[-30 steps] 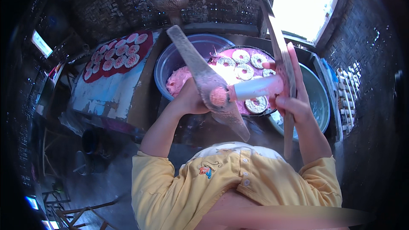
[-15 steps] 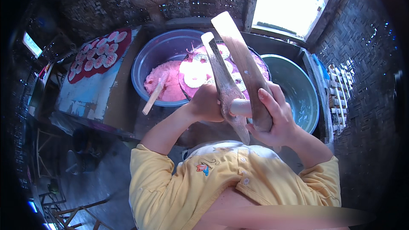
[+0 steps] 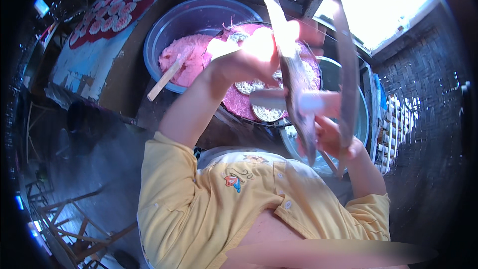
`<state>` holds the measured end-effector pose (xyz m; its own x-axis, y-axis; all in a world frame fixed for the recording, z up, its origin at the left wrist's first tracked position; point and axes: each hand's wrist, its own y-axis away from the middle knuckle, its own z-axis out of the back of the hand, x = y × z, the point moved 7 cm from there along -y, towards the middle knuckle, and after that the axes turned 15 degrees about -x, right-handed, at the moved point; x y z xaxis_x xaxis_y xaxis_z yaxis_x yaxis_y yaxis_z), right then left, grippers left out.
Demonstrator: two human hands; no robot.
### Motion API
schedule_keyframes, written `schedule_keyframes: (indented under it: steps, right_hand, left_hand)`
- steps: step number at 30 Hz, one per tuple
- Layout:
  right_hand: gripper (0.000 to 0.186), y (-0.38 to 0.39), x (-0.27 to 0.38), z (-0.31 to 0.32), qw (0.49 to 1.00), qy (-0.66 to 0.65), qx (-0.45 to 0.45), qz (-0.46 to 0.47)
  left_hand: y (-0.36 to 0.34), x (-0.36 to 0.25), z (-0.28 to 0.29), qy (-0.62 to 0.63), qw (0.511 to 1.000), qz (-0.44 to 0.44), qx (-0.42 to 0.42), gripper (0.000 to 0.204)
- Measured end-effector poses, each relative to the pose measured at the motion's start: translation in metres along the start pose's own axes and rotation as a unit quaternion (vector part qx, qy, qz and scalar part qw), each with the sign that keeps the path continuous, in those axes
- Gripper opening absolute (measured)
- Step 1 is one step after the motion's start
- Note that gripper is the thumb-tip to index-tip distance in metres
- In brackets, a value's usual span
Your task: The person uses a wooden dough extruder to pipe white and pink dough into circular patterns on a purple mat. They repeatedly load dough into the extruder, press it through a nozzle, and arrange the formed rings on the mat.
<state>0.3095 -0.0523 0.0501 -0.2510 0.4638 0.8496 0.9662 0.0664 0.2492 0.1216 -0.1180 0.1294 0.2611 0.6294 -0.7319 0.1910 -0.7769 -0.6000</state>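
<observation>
We hold the wooden press (image 3: 309,102) at 1 o'clock, before the pink tray (image 3: 232,101). Our right hand (image 3: 331,139) grips its right bar (image 3: 348,69); glare covers our left hand (image 3: 244,65), and we cannot tell its grip. A purple tub (image 3: 152,45) holds pink dough (image 3: 185,59) at 11 o'clock

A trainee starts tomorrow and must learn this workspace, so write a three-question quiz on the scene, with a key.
1. Multiple choice: what colour is the soft mass in the blue tub? A) brown B) pink C) black

2. True or false: the long wooden pieces lie inside the blue tub.

3. Which hand is nearer the greenish basin?

Key
1. B
2. False; the long wooden pieces are outside it.
3. The right hand.
</observation>
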Motion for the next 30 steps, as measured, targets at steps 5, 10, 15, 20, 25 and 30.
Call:
schedule_keyframes:
  steps: [5,10,15,20,25,30]
  right_hand:
    - [0.115,0.025,-0.009,0.022,0.995,-0.075,0.053,-0.046]
    - [0.107,0.023,0.013,0.038,0.993,-0.079,0.046,-0.071]
    - [0.100,-0.008,0.018,0.063,0.988,0.007,-0.084,-0.132]
    - [0.102,-0.024,0.021,0.074,0.972,0.091,-0.161,-0.148]
    - [0.098,-0.033,0.025,0.072,0.960,0.130,-0.206,-0.136]
    - [0.087,-0.029,0.030,0.054,0.960,0.142,-0.194,-0.144]
  left_hand:
    - [-0.040,-0.037,-0.005,0.310,0.943,-0.105,0.060,0.095]
    - [-0.052,0.019,0.036,0.262,0.959,-0.052,-0.092,0.072]
    - [-0.039,0.093,0.102,0.431,0.862,0.065,-0.260,0.059]
    - [-0.029,0.103,0.129,0.498,0.846,0.018,-0.189,0.062]
    - [-0.022,0.088,0.142,0.482,0.859,-0.024,-0.174,0.063]
    - [-0.004,0.093,0.127,0.490,0.848,-0.004,-0.202,0.054]
